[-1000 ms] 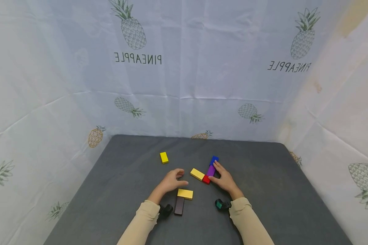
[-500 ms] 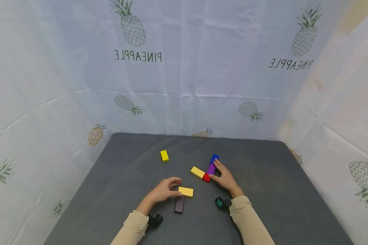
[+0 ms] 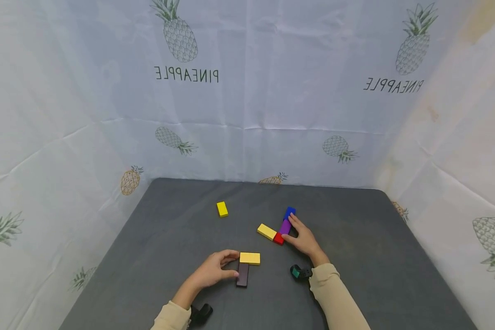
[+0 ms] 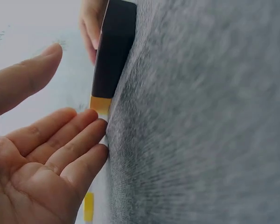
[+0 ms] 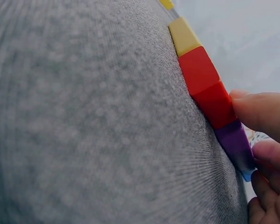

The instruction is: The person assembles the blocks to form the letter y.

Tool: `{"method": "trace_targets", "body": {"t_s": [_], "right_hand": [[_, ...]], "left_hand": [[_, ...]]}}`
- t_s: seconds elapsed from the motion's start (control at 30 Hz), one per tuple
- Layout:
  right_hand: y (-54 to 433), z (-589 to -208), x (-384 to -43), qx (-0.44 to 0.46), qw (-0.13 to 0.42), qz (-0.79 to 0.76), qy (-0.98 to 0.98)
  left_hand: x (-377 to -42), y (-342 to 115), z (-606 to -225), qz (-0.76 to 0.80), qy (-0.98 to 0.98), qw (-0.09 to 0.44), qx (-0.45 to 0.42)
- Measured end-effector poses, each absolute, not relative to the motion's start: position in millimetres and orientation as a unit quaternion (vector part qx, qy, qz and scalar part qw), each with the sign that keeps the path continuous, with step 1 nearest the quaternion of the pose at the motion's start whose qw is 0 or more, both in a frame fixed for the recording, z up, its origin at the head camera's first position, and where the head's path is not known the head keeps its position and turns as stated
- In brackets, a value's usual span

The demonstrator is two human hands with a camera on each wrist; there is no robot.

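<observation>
My left hand (image 3: 210, 270) lies beside a dark brown block (image 3: 242, 276) and a light yellow block (image 3: 250, 259), which meet in an L. Its thumb is spread from the straight fingers. In the left wrist view the fingertips are close to the yellow block's end, and contact is unclear. My right hand (image 3: 306, 240) rests along a joined row: a red block (image 5: 203, 72), a purple block (image 3: 285, 227) and a blue block (image 3: 289, 212). Its thumb touches the red block's edge and its fingers lie by the blue end. Another light yellow block (image 3: 266, 232) adjoins the red one.
A bright yellow block (image 3: 222, 209) lies alone farther back on the dark grey table (image 3: 169, 229). A white pineapple-print curtain (image 3: 247, 101) stands behind the table and along both sides. Wrist cameras sit beside both forearms.
My left hand has moved left and toward me, from behind the L of blocks to its left side. The right hand stays at its row of blocks.
</observation>
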State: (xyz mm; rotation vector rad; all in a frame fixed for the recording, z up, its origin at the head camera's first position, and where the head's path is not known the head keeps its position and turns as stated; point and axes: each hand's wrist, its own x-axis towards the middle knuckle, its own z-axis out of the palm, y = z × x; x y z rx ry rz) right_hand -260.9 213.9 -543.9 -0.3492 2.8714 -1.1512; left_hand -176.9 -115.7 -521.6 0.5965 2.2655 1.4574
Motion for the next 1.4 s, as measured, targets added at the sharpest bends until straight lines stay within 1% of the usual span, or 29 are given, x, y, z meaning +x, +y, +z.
{"method": "trace_targets", "body": {"t_s": [0.23,0.57,0.83,1.13,1.4], "right_hand": [[214.8,-545.1,-259.1,-0.124,-0.002,-0.37,0.921],[214.8,-547.0,-259.7,-0.117,0.004,-0.367,0.923],[215.8,-547.5,-259.8,-0.122,-0.014,-0.363,0.923],[216.1,-546.3,-261.1,-0.116,0.004,-0.365,0.924],[214.9,-548.0,-258.8,-0.119,-0.004,-0.367,0.922]], "left_hand": [[-171.6,-114.9,-521.4,0.522,0.803,0.188,0.216],[-167.5,-114.5,-521.1,0.509,0.812,0.188,0.214],[-165.1,-113.7,-523.3,0.478,0.829,0.176,0.23],[-165.0,-112.3,-522.7,0.432,0.851,0.19,0.232],[-162.9,-110.9,-523.3,0.407,0.861,0.197,0.233]]}}
